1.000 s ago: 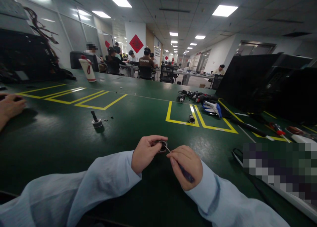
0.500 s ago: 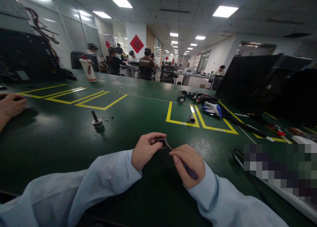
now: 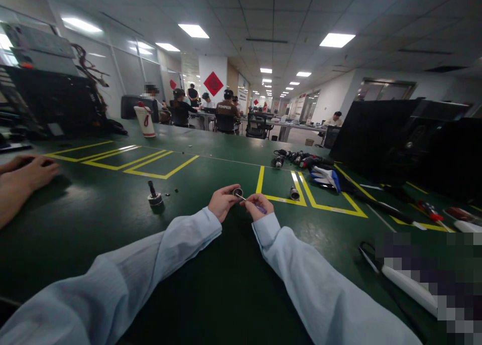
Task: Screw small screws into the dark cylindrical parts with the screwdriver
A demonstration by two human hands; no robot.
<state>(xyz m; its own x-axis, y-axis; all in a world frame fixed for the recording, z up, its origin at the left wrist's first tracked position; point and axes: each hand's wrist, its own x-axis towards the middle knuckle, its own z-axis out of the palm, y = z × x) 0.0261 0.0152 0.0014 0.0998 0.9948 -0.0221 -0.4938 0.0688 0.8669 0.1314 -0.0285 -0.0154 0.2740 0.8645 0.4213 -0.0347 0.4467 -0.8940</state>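
My left hand (image 3: 223,202) is closed on a small dark round metal part with a ring-shaped opening (image 3: 237,192), held up over the table. A screwdriver with a purple handle (image 3: 261,209) is gripped in my right hand (image 3: 257,204), its thin shaft pointing left. The shaft's tip meets the opening of the ring part; how deep it reaches I cannot make out. To the left, a metal part with an upright black stem (image 3: 153,194) stands on the green table (image 3: 196,295), with several tiny dark bits (image 3: 176,190) beside it.
A short metal cylinder (image 3: 294,193) lies in a yellow-taped area. Behind it are cabled tools (image 3: 297,158) and a blue-white glove (image 3: 326,178). A red-black screwdriver (image 3: 431,212) lies right. A paper cup (image 3: 145,121) stands at back left. Another person's hand (image 3: 32,177) rests at far left.
Both my hands have moved away from me, further over the table, with the ring part and screwdriver still held together. The camera view has tilted upward slightly.
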